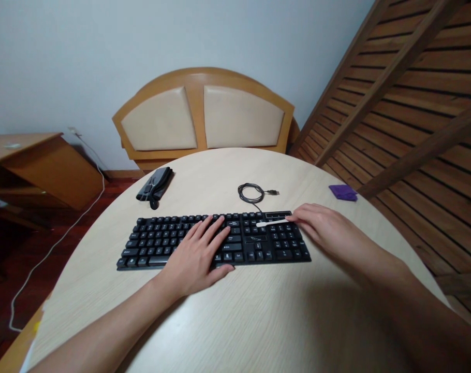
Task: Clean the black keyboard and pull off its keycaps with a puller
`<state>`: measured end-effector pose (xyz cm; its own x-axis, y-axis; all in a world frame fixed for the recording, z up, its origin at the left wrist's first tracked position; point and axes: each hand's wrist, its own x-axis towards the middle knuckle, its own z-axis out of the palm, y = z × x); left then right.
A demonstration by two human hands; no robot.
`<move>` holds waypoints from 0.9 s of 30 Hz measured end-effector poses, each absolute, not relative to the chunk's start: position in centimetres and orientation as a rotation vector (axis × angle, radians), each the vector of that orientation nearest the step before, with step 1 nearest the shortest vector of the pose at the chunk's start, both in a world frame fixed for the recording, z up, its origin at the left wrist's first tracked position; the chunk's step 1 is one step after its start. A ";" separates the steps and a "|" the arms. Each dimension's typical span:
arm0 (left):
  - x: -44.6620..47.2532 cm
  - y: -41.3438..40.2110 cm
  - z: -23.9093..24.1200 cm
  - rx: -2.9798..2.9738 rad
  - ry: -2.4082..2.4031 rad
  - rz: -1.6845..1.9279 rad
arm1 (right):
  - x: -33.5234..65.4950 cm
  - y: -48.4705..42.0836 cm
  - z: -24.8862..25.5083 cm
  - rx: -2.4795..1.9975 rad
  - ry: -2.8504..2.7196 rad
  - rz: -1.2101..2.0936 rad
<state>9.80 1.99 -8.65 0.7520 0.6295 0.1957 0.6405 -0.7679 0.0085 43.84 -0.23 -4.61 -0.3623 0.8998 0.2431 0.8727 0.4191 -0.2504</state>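
Note:
A black keyboard (158, 243) lies flat across the table, its long side towards me. My left hand (199, 254) rests on its middle keys, fingers stretched out and slightly spread, with the thumb near the front edge. My right hand (317, 223) is at the keyboard's upper right corner, closed around the end of a slim white toothbrush (274, 223). The toothbrush's wider head points left, over the keys between the main block and the number pad. Its bristles cannot be made out. The fingertips of the right hand are partly hidden.
The keyboard's coiled cable (251, 193) with a USB plug lies behind it. A dark pouch (156, 186) sits at the back left of the round table (251, 321), a folded purple cloth (343, 192) at the right. Behind stands a bed headboard (200, 77); wooden slats (406, 114) lean at right.

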 end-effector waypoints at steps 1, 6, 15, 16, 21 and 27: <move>9.8 2.0 -8.6 -2.884 -1.048 -0.285 | 44.1 -0.2 -4.6 -1.537 -2.342 0.094; 9.9 2.0 -8.6 -2.887 -1.050 -0.296 | 44.5 -0.2 -4.3 -1.581 -2.315 -0.087; 9.9 2.0 -8.7 -2.888 -1.050 -0.272 | 41.3 0.2 -6.5 -1.356 -2.263 -0.091; 10.0 2.0 -8.7 -2.888 -1.048 -0.276 | 41.1 0.3 -6.7 -1.353 -2.273 -0.092; 9.9 2.0 -8.7 -2.886 -1.036 -0.317 | 41.6 0.6 -6.9 -1.395 -2.291 -0.094; 9.9 2.1 -8.6 -2.885 -1.042 -0.291 | 42.7 0.5 -6.1 -1.515 -2.251 -0.130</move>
<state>9.92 2.05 -8.64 0.7537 0.6269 0.1973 0.6383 -0.7698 0.0074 42.68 0.54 -6.10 -0.3166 0.8634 0.3927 0.9030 0.4011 -0.1540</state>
